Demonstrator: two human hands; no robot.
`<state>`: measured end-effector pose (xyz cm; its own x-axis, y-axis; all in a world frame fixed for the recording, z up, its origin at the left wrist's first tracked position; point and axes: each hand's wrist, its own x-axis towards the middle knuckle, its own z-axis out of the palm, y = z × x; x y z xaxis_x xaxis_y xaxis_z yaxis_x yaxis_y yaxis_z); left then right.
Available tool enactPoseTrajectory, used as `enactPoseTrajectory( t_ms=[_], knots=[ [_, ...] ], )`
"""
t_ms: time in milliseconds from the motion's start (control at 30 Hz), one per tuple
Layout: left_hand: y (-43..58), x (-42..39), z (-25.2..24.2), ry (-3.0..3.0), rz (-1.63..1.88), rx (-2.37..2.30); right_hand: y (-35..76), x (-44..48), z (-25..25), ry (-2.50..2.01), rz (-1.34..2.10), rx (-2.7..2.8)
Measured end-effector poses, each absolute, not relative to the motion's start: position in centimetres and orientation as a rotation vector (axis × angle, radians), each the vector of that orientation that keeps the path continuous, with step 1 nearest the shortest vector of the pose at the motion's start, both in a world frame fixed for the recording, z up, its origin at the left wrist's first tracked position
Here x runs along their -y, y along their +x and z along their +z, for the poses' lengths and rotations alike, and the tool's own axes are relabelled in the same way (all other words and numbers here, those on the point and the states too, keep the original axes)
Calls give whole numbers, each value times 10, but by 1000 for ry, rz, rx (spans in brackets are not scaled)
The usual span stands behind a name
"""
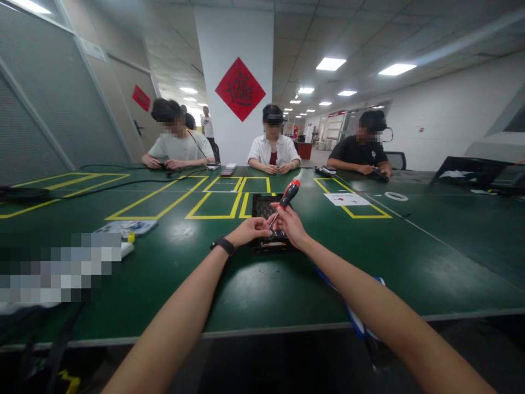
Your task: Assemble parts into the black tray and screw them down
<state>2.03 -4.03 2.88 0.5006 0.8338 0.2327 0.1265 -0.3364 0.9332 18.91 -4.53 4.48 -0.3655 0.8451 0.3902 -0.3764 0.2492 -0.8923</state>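
My right hand [289, 223] grips a screwdriver with a red and black handle [289, 193], tilted up to the right, its thin shaft pointing down-left. My left hand [251, 230] is pinched at the shaft's tip, fingers closed around it or something small there; I cannot tell which. Both hands hover over the near end of a black rectangular device [262, 207] lying flat on the green table [254, 284]. A black band sits on my left wrist.
Three people sit at the far side of the table, hands on it. Yellow taped rectangles [213, 205] mark the surface. A white paper [346, 198] and a tape ring [396, 196] lie right. A white pack [125, 227] lies left; black cables run across the far left.
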Motion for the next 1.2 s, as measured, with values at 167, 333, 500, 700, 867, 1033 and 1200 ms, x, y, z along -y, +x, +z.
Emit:
enactPoseTrajectory(
  t_ms=[167,333,500,700,867,1033,1200],
  knots=[
    [21,41,30,1743,915,-792,189,46,46,-495,1383,1413],
    [18,40,30,1752,912,-799,190,47,47,-497,1399,1412],
    [16,40,29,1797,892,-772,189,46,46,-500,1381,1458],
    [18,38,25,1753,968,-782,188,46,46,-498,1358,1451],
    [19,37,25,1713,963,-766,188,47,45,-499,1347,1455],
    [19,38,27,1720,948,-793,189,46,45,-491,1348,1453],
    [17,40,30,1783,892,-762,190,44,45,-516,1368,1443]
  ],
)
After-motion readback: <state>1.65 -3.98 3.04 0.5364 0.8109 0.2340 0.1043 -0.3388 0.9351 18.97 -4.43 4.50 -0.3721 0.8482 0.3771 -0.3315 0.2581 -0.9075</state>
